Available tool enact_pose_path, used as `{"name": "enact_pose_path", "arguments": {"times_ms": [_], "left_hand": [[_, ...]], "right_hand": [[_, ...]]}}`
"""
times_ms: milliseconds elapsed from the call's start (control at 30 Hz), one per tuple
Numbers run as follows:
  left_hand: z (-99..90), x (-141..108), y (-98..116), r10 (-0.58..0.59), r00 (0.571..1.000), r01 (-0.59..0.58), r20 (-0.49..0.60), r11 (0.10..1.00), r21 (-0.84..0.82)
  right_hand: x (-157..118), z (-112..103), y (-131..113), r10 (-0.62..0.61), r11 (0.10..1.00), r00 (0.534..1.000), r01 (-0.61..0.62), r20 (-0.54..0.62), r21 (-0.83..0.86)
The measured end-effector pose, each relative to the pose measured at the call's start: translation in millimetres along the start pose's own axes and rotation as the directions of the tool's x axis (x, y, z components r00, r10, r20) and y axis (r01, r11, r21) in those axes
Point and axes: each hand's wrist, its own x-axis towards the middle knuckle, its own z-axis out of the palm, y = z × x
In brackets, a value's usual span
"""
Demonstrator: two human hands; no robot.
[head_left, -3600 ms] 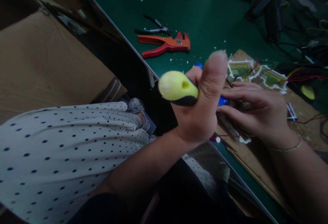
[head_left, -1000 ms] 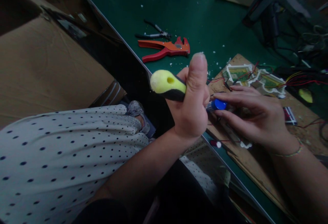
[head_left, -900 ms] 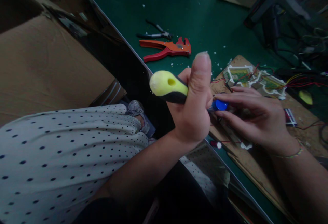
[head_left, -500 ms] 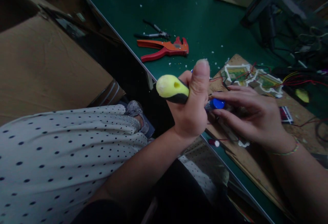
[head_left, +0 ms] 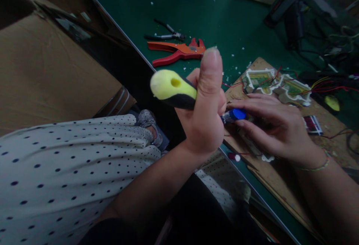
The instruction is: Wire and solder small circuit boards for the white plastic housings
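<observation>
Handle shifted leftward, blue cylinder still between right fingers

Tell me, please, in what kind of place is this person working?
It looks like an electronics workshop: what seem to be circuit boards lie on a wooden board, orange pliers lie on the green tabletop, and the left hand grips a yellow-and-black tool handle.

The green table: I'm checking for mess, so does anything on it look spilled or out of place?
Yes, mildly: white specks lie scattered over the table, some beside the red pliers. They look like loose debris, though too small to identify. I see no clear damage.
</observation>
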Motion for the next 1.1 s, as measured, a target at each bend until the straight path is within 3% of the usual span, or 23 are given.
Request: {"name": "enact_pose_path", "arguments": {"times_ms": [100,300,500,800,1100], "left_hand": [[6.7,-1,5,0.008,1.000,-0.008,-0.009,1.000,-0.011],[2.1,-5,-7,-0.104,0.993,0.104,-0.060,0.995,-0.001],[9.7,-3,12,-0.012,0.998,0.011,-0.054,0.999,-0.032],[0.9,-6,-6,-0.054,0.997,0.056,-0.062,0.998,0.022],[13.3,-1,12,-0.014,0.997,0.015,-0.077,1.000,0.011]], "right_hand": [[1,1,1,-0.009,1.000,1.000,0.009,0.020,0.011],[3,2,3,-0.032,0.999,0.998,0.030,0.050,0.037],[2,1,3,-0.047,0.998,0.997,0.045,0.063,0.039],[3,1,4,-0.038,0.999,0.994,0.035,0.100,0.030],[3,-2,0,-0.034,0.999,0.994,0.032,0.108,0.028]]}}
